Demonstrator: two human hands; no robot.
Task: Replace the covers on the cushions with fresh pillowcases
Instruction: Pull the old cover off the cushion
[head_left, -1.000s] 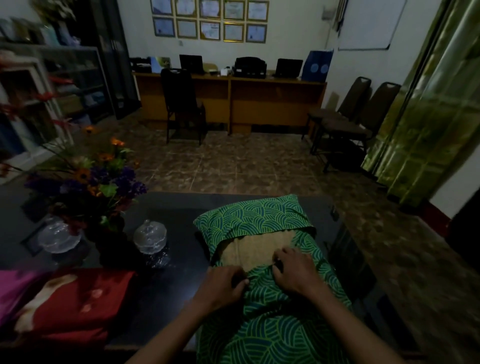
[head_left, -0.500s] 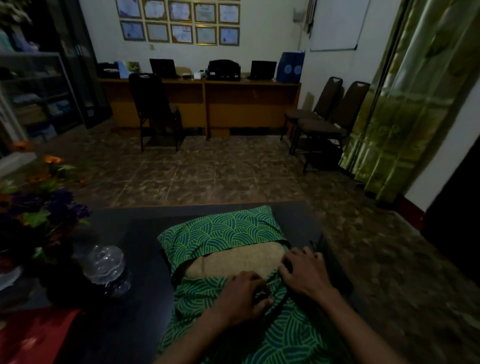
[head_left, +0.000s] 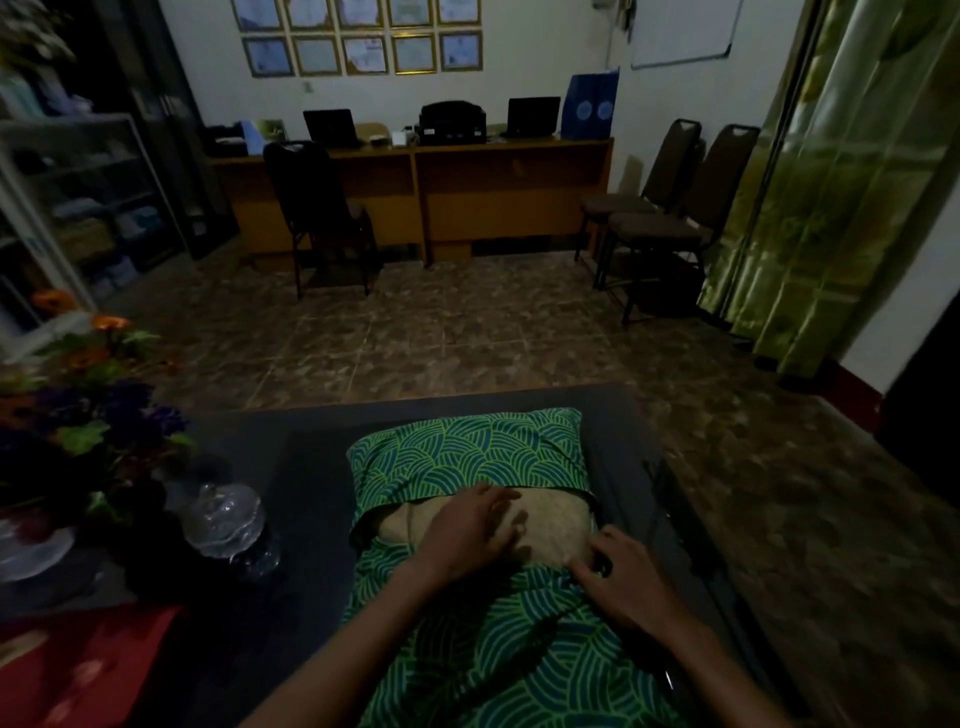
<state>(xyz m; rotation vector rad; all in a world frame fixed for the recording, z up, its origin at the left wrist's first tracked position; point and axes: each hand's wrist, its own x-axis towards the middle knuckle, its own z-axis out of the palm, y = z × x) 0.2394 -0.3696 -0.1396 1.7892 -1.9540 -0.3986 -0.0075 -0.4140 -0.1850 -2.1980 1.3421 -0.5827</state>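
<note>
At lower centre of the frame, on the dark tabletop (head_left: 311, 467), the beige cushion (head_left: 550, 525) is judged nearly covered by the green wave-patterned pillowcase (head_left: 467, 452), its back opening unclosed, the left hand (head_left: 467, 535) spread flat on it, the right hand (head_left: 618, 577) pinching the lower flap.

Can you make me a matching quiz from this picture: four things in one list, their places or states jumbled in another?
Things:
1. left hand
2. right hand
3. glass lidded jar
4. red cloth

Places or states:
A. stands left of the cushion, beside the flowers
B. lies at the table's near left corner
C. rests flat on the exposed beige cushion
D. curls at the green pillowcase's opening edge

Pairs: 1-C, 2-D, 3-A, 4-B
</note>
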